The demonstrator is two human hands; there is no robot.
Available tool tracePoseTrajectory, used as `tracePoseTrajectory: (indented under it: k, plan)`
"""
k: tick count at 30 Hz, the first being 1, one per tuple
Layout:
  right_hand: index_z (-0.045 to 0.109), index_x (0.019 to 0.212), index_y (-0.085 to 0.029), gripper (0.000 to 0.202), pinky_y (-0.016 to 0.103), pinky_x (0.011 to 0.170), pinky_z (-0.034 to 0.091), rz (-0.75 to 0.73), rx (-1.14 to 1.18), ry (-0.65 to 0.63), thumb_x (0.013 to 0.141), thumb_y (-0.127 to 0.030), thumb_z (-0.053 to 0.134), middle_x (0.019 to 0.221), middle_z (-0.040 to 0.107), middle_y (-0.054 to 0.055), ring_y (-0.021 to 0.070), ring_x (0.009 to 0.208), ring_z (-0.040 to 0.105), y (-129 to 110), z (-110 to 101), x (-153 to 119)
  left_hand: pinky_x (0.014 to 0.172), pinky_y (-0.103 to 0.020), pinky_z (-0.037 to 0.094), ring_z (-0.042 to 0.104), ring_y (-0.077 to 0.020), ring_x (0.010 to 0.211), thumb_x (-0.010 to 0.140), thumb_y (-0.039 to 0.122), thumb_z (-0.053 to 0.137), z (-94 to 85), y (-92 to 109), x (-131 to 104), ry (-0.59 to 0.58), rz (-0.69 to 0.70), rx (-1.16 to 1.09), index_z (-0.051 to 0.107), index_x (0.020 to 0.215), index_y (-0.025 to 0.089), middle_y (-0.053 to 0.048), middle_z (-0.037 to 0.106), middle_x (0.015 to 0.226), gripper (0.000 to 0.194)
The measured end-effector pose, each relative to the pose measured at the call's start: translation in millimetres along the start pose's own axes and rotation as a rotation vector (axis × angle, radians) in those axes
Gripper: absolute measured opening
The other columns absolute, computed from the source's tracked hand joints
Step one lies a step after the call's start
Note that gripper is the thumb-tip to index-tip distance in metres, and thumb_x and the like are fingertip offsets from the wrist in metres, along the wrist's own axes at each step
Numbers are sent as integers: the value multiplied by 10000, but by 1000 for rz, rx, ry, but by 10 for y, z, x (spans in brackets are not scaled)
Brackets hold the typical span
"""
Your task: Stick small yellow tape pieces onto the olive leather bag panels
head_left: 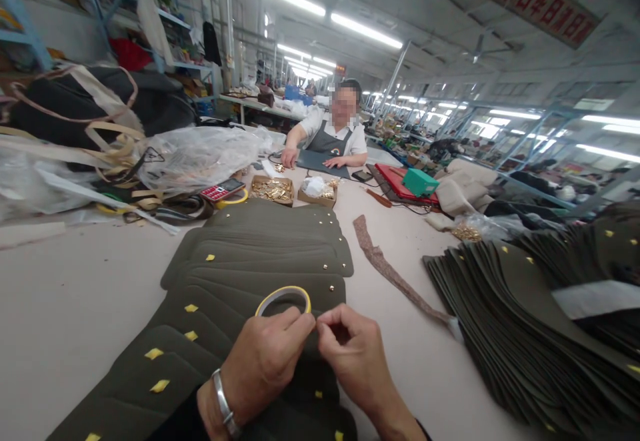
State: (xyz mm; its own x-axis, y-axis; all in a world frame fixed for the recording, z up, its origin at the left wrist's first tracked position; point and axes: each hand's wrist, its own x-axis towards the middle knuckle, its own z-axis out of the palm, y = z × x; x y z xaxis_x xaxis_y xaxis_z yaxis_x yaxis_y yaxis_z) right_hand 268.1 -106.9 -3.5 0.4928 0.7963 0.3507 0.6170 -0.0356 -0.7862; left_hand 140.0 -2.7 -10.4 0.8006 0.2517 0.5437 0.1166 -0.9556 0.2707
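Note:
My left hand (265, 361), with a silver bracelet at its wrist, grips a roll of yellow tape (286, 289) that stands up above the knuckles. My right hand (357, 361) is closed in a pinch close beside the left fingertips. Whatever lies between its finger and thumb is too small to make out. Beneath both hands, dark olive panels (230, 301) lie overlapped in a fanned row. Several have small yellow tape pieces (154, 354) stuck on them and small gold studs (331, 288) along the right side.
A thick fanned stack of similar panels (500, 321) lies at the right. A brown strip (385, 267) runs toward it. Boxes of gold metal parts (273, 189), a calculator (223, 189) and plastic bags (200, 154) sit farther back. Across the table a person (335, 137) works on a dark panel.

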Motion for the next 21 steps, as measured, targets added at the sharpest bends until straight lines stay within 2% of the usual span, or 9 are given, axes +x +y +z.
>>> tracePoseTrajectory:
  k: [2, 4, 6, 8, 12, 16, 18, 21]
  plan:
    - [612, 651, -179, 128, 196, 452, 419, 136, 63, -7, 763, -172, 550, 552, 599, -22, 114, 476, 555, 20, 0, 24, 480, -262, 354, 497, -132, 521, 931, 119, 362, -4, 55, -5, 40, 15, -16, 536, 770, 205, 13, 522, 626, 252]
    - [624, 662, -171, 109, 204, 459, 434, 213, 88, 37, 753, -194, 568, 557, 611, -17, 122, 478, 573, 108, -37, 68, 488, -262, 351, 489, -130, 529, 928, 103, 365, -4, 125, -19, 60, 45, -49, 540, 789, 201, 13, 516, 628, 244]
    - [629, 676, -162, 108, 215, 464, 455, 293, 126, 95, 752, -229, 591, 556, 618, -11, 132, 473, 589, 237, -114, 120, 510, -261, 360, 494, -130, 550, 933, 108, 372, 10, 180, -23, 59, 58, -81, 541, 823, 199, 15, 525, 642, 221]
    - [633, 694, -155, 145, 230, 477, 482, 348, 200, 97, 768, -277, 609, 546, 620, -7, 139, 469, 599, 361, -204, 163, 562, -264, 385, 516, -134, 593, 944, 133, 386, 48, 187, -1, 37, 28, -65, 537, 848, 199, 13, 550, 676, 191]
    - [660, 773, -144, 205, 274, 596, 548, 306, 294, 24, 803, -344, 625, 661, 688, 41, 166, 601, 658, 501, -271, 201, 702, -315, 421, 559, -177, 759, 943, 152, 409, 161, 74, 111, -118, -67, 110, 545, 872, 196, -25, 611, 814, 159]
    - [677, 790, -144, 218, 280, 612, 550, 282, 267, -12, 816, -352, 619, 684, 700, 54, 174, 632, 669, 576, -162, 217, 758, -364, 426, 547, -211, 826, 938, 154, 408, 222, -19, 203, -248, -121, 188, 555, 942, 185, -45, 619, 861, 150]
    - [681, 790, -144, 224, 275, 605, 547, 298, 264, -18, 810, -358, 621, 680, 697, 53, 176, 635, 670, 607, -120, 233, 769, -371, 430, 549, -214, 828, 943, 158, 395, 222, -33, 209, -278, -162, 151, 545, 972, 177, -47, 618, 868, 154]
    - [676, 772, -141, 226, 264, 607, 548, 348, 309, -31, 780, -365, 642, 674, 692, 50, 169, 639, 670, 615, -145, 259, 778, -354, 441, 560, -204, 852, 953, 169, 379, 199, -44, 166, -310, -211, -18, 514, 1020, 185, -42, 617, 916, 152]
